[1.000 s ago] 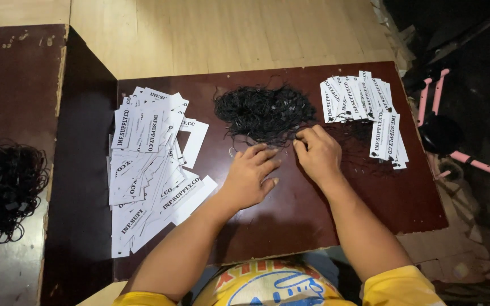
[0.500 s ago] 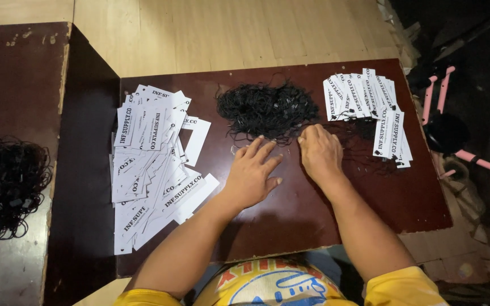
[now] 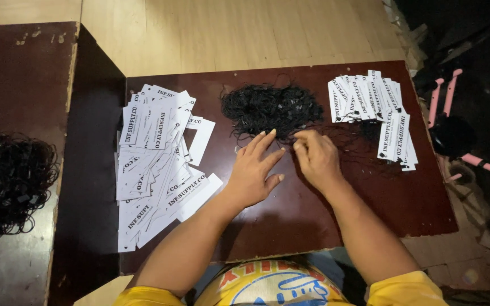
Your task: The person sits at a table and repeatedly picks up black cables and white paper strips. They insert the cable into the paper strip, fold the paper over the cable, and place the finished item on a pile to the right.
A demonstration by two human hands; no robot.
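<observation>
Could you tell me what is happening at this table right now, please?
A person in yellow sleeves sits at a dark wooden table, both hands at the near edge of a pile of black strings. The left hand lies flat with fingers spread, while the right hand pinches at a strand. A loose heap of white paper tags lies to the left, and a neater row of tags with strings to the right.

Dim, warm indoor light falls from above onto the dark table (image 3: pixel 290 226) and pale floor (image 3: pixel 228 34). The right side sinks into near-black shadow. White tags (image 3: pixel 154 164) glare slightly. Soft shadows lie under both arms. Focus is fairly sharp, with mild wide-angle bending at the edges.
</observation>
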